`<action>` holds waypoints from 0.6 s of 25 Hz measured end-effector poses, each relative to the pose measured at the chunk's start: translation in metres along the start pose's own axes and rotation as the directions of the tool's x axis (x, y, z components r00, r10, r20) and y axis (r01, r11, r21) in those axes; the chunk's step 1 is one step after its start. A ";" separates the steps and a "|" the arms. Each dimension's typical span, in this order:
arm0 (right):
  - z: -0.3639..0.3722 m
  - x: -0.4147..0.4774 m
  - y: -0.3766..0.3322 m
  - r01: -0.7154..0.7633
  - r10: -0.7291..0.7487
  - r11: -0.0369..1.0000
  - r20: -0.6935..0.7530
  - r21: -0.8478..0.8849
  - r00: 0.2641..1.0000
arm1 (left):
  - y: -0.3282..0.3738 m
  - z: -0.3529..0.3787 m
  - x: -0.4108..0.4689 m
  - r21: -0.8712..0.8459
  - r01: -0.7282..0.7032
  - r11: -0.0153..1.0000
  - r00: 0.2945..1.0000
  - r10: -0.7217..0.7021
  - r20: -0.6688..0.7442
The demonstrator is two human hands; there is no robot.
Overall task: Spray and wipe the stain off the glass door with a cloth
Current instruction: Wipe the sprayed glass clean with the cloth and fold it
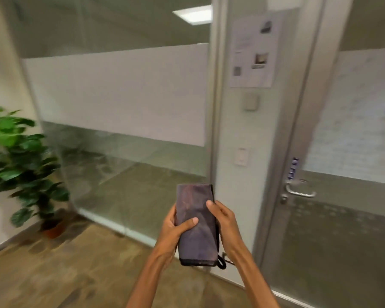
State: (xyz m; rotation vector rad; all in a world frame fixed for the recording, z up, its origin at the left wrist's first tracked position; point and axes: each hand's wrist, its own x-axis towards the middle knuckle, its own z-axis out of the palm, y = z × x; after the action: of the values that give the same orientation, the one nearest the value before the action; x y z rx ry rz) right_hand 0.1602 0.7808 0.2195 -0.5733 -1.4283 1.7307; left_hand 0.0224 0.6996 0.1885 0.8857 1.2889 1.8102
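We hold the folded dark cloth upright between both hands in front of us: our left hand wraps its lower left edge with the thumb across the face, and our right hand clasps the right edge, thumb on top. Past the cloth stands a pillar carrying a paper notice and a wall switch. To its right is the glass door with its metal handle. A potted plant sits in the far left corner, beside the glass partition.
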 end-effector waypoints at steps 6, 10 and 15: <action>-0.115 -0.018 -0.029 0.155 -0.183 0.983 -0.403 -0.101 0.897 | -0.041 0.127 0.040 0.019 0.045 0.999 0.959 -0.049 0.279; -0.203 -0.031 -0.062 0.222 -0.261 0.965 -0.560 -0.137 0.786 | -0.062 0.231 0.054 -0.002 0.075 0.997 0.881 -0.065 0.469; -0.312 -0.033 -0.114 0.325 -0.331 0.934 -0.694 -0.146 0.639 | -0.087 0.359 0.073 0.020 0.065 0.998 0.769 -0.063 0.636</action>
State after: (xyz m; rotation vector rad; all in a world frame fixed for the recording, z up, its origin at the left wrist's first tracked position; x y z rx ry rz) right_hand 0.4512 0.9433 0.2425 -0.8174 -0.8918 1.0179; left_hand 0.3071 0.9458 0.2069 1.2957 0.8520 1.2707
